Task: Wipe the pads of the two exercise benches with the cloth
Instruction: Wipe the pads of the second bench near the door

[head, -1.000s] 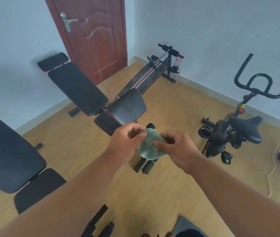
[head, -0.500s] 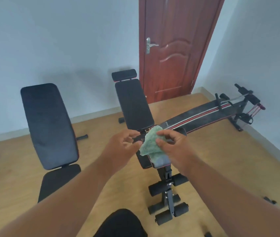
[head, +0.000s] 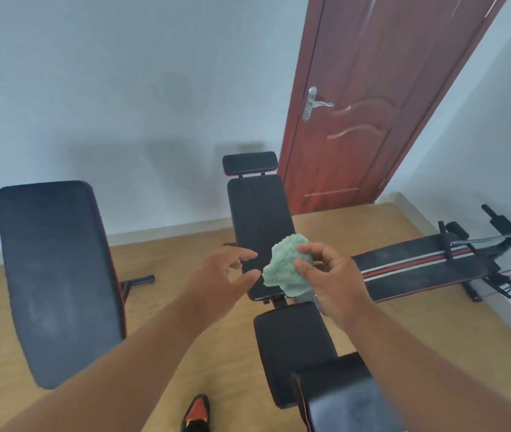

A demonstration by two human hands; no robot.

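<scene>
A crumpled pale green cloth is pinched in my right hand, held in the air above the lower end of the middle bench's black back pad. My left hand hovers just left of the cloth with fingers spread, not touching it. That bench has a small headrest pad at its far end and a black seat pad below my hands. A second bench's wide black back pad stands tilted at the left.
A closed red-brown door is behind the middle bench. A low sit-up board with red and white stripes lies at the right near the wall. My shoe shows on the wooden floor between the benches.
The view swung from the exercise bike side to face the two benches and moved closer. My left hand has let go of the cloth; only my right hand holds it now.
</scene>
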